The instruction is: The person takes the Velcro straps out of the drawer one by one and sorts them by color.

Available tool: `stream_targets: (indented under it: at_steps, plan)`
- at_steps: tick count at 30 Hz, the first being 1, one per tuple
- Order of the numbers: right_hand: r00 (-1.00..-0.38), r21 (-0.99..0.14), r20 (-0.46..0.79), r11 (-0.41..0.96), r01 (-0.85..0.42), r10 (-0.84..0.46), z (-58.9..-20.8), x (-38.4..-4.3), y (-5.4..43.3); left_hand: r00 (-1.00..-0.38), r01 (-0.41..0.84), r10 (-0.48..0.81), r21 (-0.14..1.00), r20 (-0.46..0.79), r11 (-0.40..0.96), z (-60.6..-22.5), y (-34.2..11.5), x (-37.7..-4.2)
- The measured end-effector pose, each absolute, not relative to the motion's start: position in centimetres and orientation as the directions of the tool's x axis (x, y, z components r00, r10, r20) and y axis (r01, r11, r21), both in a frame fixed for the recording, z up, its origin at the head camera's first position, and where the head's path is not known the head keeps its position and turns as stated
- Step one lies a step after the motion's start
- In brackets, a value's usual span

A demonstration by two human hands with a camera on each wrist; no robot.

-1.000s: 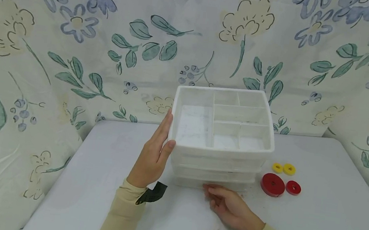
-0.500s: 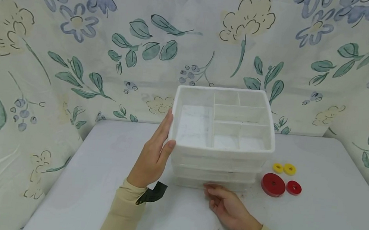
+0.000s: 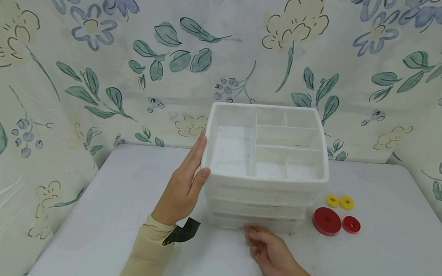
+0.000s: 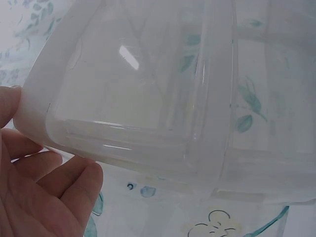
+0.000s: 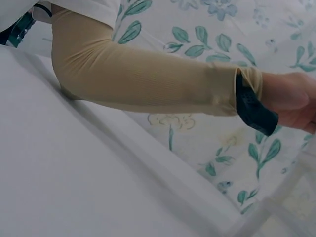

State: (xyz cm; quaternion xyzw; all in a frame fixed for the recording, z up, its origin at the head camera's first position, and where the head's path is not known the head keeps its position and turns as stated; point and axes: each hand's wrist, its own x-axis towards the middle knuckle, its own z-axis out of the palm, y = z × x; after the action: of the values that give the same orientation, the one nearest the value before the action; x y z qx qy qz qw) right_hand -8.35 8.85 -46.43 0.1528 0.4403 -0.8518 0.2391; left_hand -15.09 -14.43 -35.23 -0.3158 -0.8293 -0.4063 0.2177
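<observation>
A white plastic drawer organizer (image 3: 264,185) with clear drawers and a divided top tray stands at the middle back of the table. My left hand (image 3: 180,185) lies along its left side, fingers extended and thumb at the front corner. In the left wrist view, that hand (image 4: 47,187) touches the organizer's edge beside a clear drawer front (image 4: 118,98). My right hand (image 3: 275,258) has its fingers curled at the front edge of the bottom drawer (image 3: 226,222), which sticks out slightly. In the right wrist view, my left hand (image 5: 291,98) reaches the organizer (image 5: 291,197).
Right of the organizer lie a large red disc (image 3: 326,221), a small red ring (image 3: 351,224) and two yellow rings (image 3: 332,200) on the white table (image 3: 393,264). Behind the table hangs a flower-patterned cloth (image 3: 211,78).
The bottom drawer has slid a little toward me, and my right hand has moved slightly the same way. My left hand and the rings have stayed in place.
</observation>
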Motion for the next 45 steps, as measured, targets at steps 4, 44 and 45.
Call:
stream_targets:
  at_steps: [4,44,45]
  plan:
    - [-0.837,-0.678,-0.470,-0.494,0.545,-0.279,-46.4,-8.0,8.7,-0.705,0.701,0.346,0.535,0.620,0.472,-35.3,-14.5,-15.1]
    - [-0.748,-0.584,-0.559,-0.470,0.662,-0.358,-46.6,-4.2,9.4,-0.690,0.715,0.341,0.528,0.639,0.457,-35.2,-14.3,-15.1]
    - [-0.747,-0.582,-0.561,-0.471,0.662,-0.357,-46.6,-4.2,9.4,-0.690,0.715,0.340,0.528,0.639,0.458,-35.2,-14.3,-15.1]
